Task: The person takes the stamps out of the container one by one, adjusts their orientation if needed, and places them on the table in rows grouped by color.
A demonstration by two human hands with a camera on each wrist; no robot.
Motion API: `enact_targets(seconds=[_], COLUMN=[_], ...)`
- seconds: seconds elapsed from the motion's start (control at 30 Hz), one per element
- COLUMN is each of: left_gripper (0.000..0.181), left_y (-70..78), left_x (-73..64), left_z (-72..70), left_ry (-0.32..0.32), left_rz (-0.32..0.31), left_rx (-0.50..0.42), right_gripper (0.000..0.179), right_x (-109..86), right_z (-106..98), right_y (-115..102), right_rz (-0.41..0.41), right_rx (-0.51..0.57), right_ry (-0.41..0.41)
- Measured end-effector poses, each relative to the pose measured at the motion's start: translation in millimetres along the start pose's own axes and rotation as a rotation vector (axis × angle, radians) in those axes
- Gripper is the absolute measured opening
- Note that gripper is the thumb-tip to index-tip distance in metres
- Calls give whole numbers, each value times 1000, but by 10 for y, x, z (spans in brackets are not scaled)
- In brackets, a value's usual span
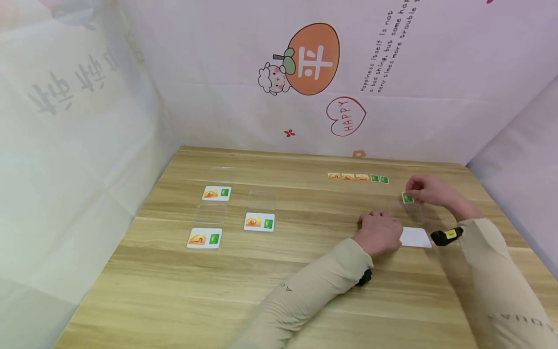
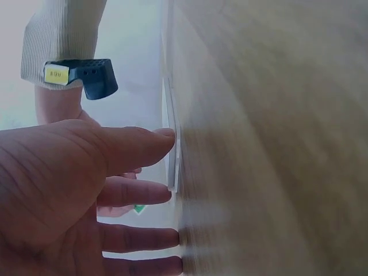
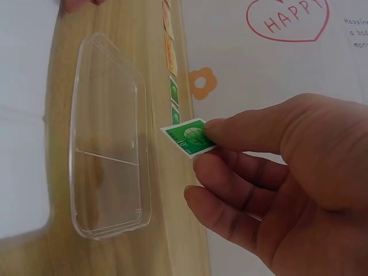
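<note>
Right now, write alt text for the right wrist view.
The right hand pinches a small green stamp printed with a globe. Left of it in frame, a clear plastic case sits on the wooden table, between a white card and a row of stamps.

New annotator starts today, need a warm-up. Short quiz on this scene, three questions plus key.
1. Which hand pinches a green stamp?
2. True or false: in the row on the table, green stamps outnumber orange ones.
3. How many cards carry one orange and one green stamp?

Key:
1. The right hand.
2. False: three orange, two green.
3. Three.
</note>
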State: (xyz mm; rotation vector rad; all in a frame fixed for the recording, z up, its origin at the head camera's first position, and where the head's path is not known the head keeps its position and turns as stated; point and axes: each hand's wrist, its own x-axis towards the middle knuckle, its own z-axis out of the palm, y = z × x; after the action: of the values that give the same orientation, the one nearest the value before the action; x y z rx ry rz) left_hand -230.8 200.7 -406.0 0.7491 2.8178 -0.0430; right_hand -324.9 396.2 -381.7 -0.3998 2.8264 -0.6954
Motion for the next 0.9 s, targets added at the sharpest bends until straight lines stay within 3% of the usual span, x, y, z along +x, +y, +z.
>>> enact_targets(seconds=[0.37,0.9], left_gripper=[28,30], left_y=[6,17], left_x=[-16,-4], left_z=[11,-7], left_ry=[-10,-24], left_rz=[-7,-31], left_rx=[0,12], right_gripper=[11,18], right_x=[133,388], right_z=[-41,-98], right_y=[47,74], right_rz=[-6,109], right_rx=[39,82], right_ry=[-18,-117])
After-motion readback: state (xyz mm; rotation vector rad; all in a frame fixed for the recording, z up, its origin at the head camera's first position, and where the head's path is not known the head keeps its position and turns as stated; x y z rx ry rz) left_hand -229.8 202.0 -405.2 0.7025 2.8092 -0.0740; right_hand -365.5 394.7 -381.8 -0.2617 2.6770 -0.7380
